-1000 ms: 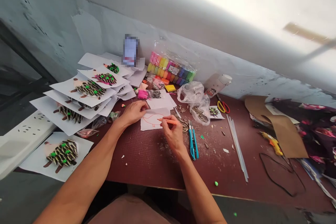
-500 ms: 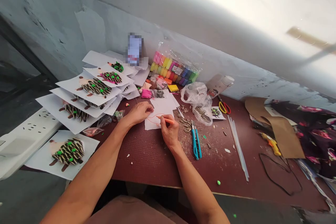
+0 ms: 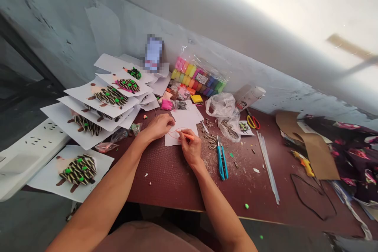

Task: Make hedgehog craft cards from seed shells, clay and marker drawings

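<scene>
My right hand is closed around an orange pen, whose tip meets a sheet of white paper. A curved orange line shows on that sheet. My left hand rests at the sheet's left edge, its fingers bent and held together, keeping the paper down. More white paper lies just behind. Right of my right hand are loose striped sunflower seeds and a teal-handled cutting tool.
At left are stacked hedgehog pictures made with seeds and a white power strip. Packaged coloured clay, a plastic bag and a white bottle stand behind. Scissors, clear sticks and a yellow glue gun lie right.
The pen tip has shifted very slightly along the paper with my right hand. The camera view has moved a little; my left hand stays at the sheet's edge.
</scene>
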`<state>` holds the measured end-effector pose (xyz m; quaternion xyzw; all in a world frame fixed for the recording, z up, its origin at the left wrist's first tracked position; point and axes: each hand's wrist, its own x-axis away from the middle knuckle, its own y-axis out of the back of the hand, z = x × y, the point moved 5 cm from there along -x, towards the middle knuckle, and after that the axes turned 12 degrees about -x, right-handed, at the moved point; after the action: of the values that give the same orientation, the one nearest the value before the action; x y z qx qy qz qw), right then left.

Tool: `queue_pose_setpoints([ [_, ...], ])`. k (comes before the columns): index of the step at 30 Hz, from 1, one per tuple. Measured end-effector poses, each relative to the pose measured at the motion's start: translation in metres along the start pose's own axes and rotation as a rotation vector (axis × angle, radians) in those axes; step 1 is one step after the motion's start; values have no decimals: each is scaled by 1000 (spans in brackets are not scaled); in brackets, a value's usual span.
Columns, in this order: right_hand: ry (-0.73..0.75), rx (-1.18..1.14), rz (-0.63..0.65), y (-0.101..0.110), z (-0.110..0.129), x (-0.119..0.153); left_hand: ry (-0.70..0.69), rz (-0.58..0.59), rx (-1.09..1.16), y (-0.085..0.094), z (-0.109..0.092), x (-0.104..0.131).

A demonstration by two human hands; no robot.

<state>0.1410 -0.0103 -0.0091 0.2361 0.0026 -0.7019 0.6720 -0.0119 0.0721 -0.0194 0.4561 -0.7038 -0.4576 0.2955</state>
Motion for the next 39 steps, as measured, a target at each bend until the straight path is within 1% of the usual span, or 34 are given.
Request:
queue_pose_setpoints([
  [14,-46,-15,20,-2,-2,-1,-8,20,9,-2,2,-4],
  [16,-42,-13,24,-2,-3,-1,-10,53,-15,-1,0,-7],
  [21,-36,-11,24,-3,-3,-2,-22,179,-101,4,-5,-14],
  [24,-30,-9,25,-3,-2,-2,-13,209,-92,7,-4,-16],
  [27,-33,3,23,-3,-2,-2,-18,209,-69,5,-2,-16],
  [32,-56,8,16,-3,-4,-2,-50,158,-37,2,2,-15],
  [39,-50,0,15,-2,-2,-1,-35,135,-28,0,3,-14],
])
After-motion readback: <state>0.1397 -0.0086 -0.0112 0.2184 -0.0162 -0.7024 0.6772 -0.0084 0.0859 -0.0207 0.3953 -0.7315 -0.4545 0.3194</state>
